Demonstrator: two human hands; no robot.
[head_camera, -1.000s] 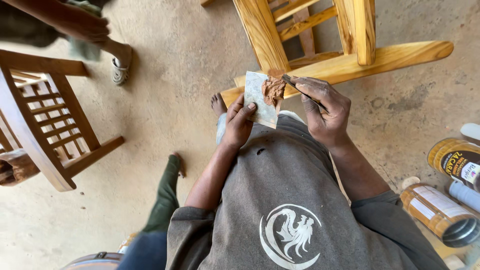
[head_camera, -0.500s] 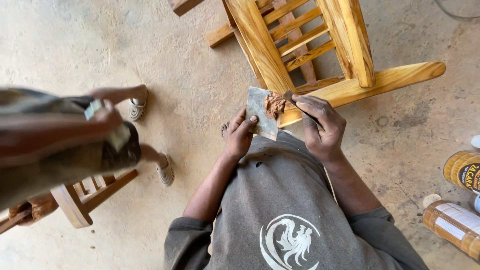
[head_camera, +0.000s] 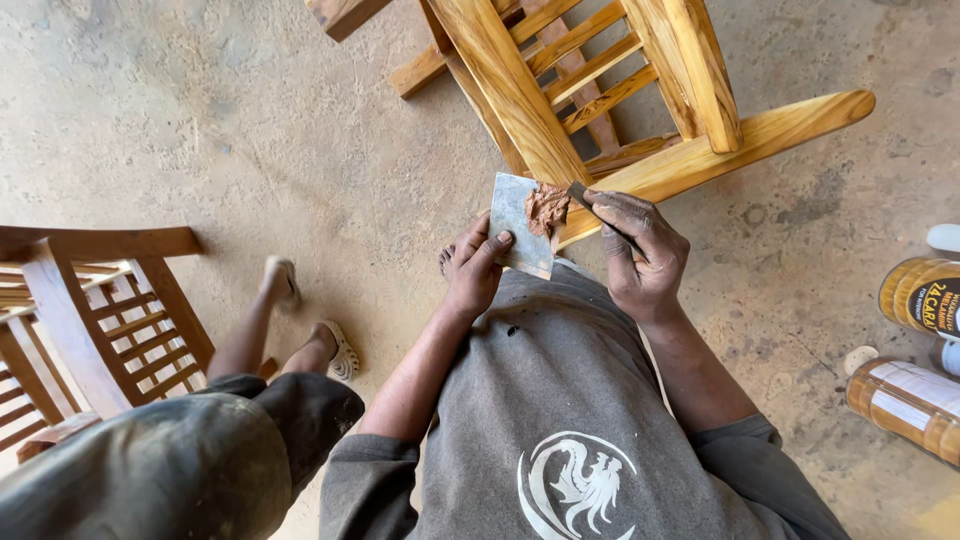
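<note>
My left hand (head_camera: 472, 268) grips a flat metal scraper plate (head_camera: 518, 222) from below, with a lump of brown wood filler (head_camera: 547, 208) on its upper right part. In my right hand (head_camera: 638, 255) is a small putty knife (head_camera: 586, 199) whose blade tip is pressed into that filler. Both hands are held in front of my grey shirt, just below the lower rail of a light wooden chair (head_camera: 590, 85).
Another person (head_camera: 200, 440) in dark clothes and sandals stands at the lower left, next to a darker wooden chair (head_camera: 95, 315). Cans and bottles (head_camera: 915, 350) stand on the concrete floor (head_camera: 240, 130) at the right edge.
The other person has moved from the upper left to the lower left, close beside me. My hands keep the plate and knife together; the view has shifted slightly.
</note>
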